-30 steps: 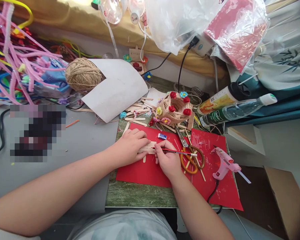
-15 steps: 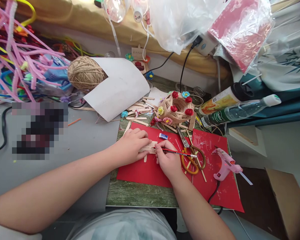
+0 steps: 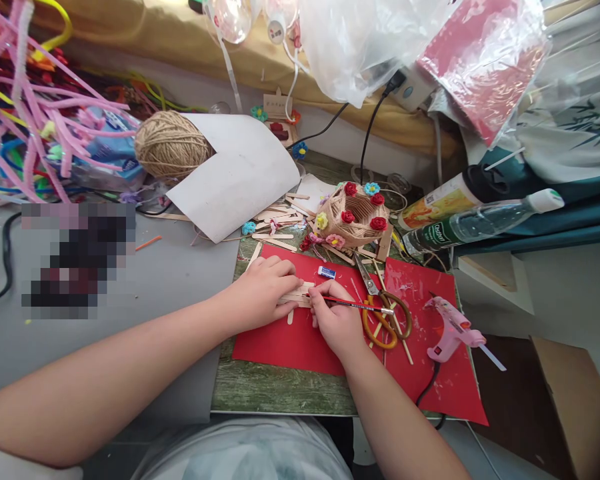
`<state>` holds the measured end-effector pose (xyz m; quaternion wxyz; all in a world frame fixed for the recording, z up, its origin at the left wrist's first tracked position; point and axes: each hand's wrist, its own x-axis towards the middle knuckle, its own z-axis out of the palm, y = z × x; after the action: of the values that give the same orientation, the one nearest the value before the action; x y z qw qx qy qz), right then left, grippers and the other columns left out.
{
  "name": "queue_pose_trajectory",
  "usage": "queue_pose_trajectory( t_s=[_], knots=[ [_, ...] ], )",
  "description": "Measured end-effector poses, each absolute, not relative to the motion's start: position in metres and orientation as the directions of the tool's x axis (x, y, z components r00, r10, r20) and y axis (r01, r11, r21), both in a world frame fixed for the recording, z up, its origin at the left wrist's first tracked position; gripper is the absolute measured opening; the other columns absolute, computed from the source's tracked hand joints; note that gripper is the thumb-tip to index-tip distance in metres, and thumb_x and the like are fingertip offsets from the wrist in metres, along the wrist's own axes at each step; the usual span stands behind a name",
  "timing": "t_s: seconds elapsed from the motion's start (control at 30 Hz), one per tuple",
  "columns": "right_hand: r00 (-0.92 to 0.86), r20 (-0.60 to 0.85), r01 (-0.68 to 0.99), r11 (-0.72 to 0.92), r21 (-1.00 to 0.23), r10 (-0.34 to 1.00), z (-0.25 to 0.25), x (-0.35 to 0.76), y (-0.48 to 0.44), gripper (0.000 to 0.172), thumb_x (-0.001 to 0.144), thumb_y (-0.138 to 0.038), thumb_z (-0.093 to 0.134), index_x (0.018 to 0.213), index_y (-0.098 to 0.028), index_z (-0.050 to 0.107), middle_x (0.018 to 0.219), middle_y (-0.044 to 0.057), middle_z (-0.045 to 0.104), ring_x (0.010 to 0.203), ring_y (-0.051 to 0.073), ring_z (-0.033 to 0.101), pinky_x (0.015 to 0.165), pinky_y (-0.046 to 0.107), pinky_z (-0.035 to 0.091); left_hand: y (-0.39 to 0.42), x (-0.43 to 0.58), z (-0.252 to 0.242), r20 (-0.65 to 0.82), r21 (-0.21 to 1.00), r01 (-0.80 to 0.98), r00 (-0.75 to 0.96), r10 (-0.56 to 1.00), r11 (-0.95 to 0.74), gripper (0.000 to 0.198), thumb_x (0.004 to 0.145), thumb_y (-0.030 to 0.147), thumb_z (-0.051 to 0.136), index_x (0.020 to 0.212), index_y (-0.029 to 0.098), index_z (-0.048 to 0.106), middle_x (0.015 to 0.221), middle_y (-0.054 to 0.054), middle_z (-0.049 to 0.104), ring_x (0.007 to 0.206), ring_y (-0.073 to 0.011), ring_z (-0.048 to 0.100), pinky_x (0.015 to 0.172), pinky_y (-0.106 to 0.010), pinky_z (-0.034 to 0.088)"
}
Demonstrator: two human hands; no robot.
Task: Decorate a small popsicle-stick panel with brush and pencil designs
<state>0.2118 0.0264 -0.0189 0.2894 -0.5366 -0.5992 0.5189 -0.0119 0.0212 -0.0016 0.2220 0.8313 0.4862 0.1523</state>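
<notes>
My left hand (image 3: 264,297) lies over a small row of wooden craft sticks (image 3: 303,293), its thumb and fingers holding them against the red paper (image 3: 290,350). One stick crosses beneath the row, its end poking out below. My right hand (image 3: 336,323) is closed round a red and black pencil (image 3: 360,305), with the point down at the sticks' right end. A blue and white eraser (image 3: 327,272) lies just above my right hand. To its right are scissors (image 3: 371,285) with orange-brown handles, resting among loose sticks.
A pink glue gun (image 3: 450,330) lies on more red paper at right. Behind stand a twine-wrapped basket (image 3: 333,217) with flowers, scattered sticks (image 3: 279,243), a plastic bottle (image 3: 473,223) and a drink cup (image 3: 443,199). A twine ball (image 3: 173,148) and pipe cleaners (image 3: 30,107) are at left.
Almost nothing differs. Both hands, the pencil and the craft sticks keep the same places, and the view has shifted only very slightly.
</notes>
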Motion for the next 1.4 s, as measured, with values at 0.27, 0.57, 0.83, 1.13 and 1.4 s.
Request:
queue_pose_trajectory(
  t_s=[0.27,0.57,0.83,1.13,1.4],
  knots=[
    [-0.263,-0.235,0.335,-0.14,-0.932,0.936,-0.0171,0.2113,0.0272,0.037,0.099,-0.059,0.065,0.085,-0.025,0.059,0.055,-0.005,0.059,0.045,0.015,0.056,0.048,0.028,0.043,0.021,-0.0114,-0.0023,0.034,0.534,0.733,0.478,0.878,-0.42,0.027,0.097,0.037,0.065,0.12,0.024,0.071,0.116,-0.008,0.065,0.109,-0.0273,0.055,0.093,-0.044,0.041],
    [-0.222,-0.238,0.307,-0.164,-0.938,0.946,-0.0193,0.2119,0.0255,0.039,0.098,-0.06,0.067,0.085,-0.024,0.06,0.055,-0.004,0.059,0.045,0.015,0.055,0.048,0.027,0.045,0.0206,-0.0116,-0.0021,0.033,0.54,0.731,0.477,0.878,-0.417,0.025,0.098,0.039,0.063,0.117,0.024,0.071,0.117,-0.008,0.064,0.108,-0.027,0.055,0.093,-0.044,0.041],
    [-0.202,-0.233,0.353,-0.151,-0.923,0.951,-0.0194,0.2102,0.0252,0.041,0.098,-0.062,0.065,0.083,-0.025,0.058,0.055,-0.004,0.058,0.043,0.015,0.054,0.046,0.027,0.043,0.0208,-0.0127,-0.0026,0.039,0.536,0.731,0.479,0.877,-0.423,0.028,0.098,0.039,0.063,0.12,0.024,0.071,0.116,-0.009,0.065,0.108,-0.0276,0.055,0.092,-0.045,0.041],
    [-0.261,-0.251,0.346,-0.152,-0.926,0.932,-0.0131,0.2106,0.0279,0.037,0.098,-0.057,0.067,0.084,-0.023,0.062,0.06,-0.004,0.059,0.047,0.014,0.055,0.05,0.027,0.043,0.0212,-0.0118,-0.0019,0.035,0.538,0.732,0.476,0.879,-0.418,0.027,0.098,0.039,0.064,0.12,0.025,0.072,0.116,-0.008,0.065,0.108,-0.0269,0.056,0.093,-0.043,0.042],
    [-0.236,-0.242,0.349,-0.15,-0.925,0.941,-0.0145,0.2106,0.0273,0.04,0.097,-0.06,0.067,0.082,-0.024,0.061,0.059,-0.004,0.06,0.046,0.014,0.053,0.049,0.027,0.043,0.0209,-0.0121,-0.0033,0.045,0.541,0.728,0.475,0.879,-0.421,0.028,0.099,0.04,0.063,0.12,0.025,0.072,0.116,-0.008,0.065,0.109,-0.0269,0.056,0.094,-0.043,0.041]
  ],
)
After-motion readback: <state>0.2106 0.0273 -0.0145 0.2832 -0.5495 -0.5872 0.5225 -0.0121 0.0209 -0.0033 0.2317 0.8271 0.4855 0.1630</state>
